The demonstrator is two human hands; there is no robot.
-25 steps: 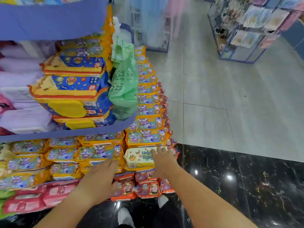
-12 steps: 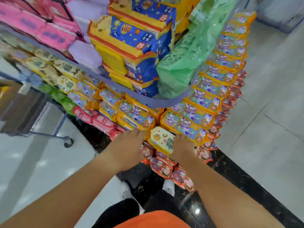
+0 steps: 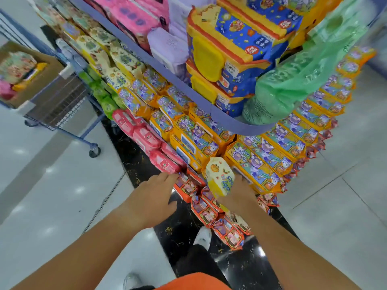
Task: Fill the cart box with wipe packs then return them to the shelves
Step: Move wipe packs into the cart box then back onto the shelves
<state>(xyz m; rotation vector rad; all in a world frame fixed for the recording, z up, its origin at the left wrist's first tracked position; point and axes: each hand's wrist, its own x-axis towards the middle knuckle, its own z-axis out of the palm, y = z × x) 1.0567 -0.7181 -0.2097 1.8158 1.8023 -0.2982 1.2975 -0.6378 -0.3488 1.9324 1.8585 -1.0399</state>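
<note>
Cream wipe pack [image 3: 219,176] is in the right hand [image 3: 240,195], tilted up on edge, printed face toward the camera. The hand grips it from behind and below; most fingers are hidden by the pack, so the exact grip is unclear. The pack is just in front of the stacked orange packs [image 3: 257,160] on the low shelf, which the back of the right hand is close to or touching; I can't tell which.

Left hand [image 3: 152,197] is just left of the pack, palm down, fingers straight and held together, holding nothing. Its fingertips are at the edge of the pink packs [image 3: 159,155]; contact is unclear.

Small red-orange sachets [image 3: 207,208] hang in a row between and below both hands.

Beyond the hands, an upper shelf lip [image 3: 209,105] curves over the orange packs, carrying blue-yellow packs [image 3: 230,49] and a green bag [image 3: 293,80].

Well to the left of the left hand stands the cart [image 3: 62,103] with the cart box [image 3: 48,65] on it; blurred packs [image 3: 18,68] lie inside the box.
</note>
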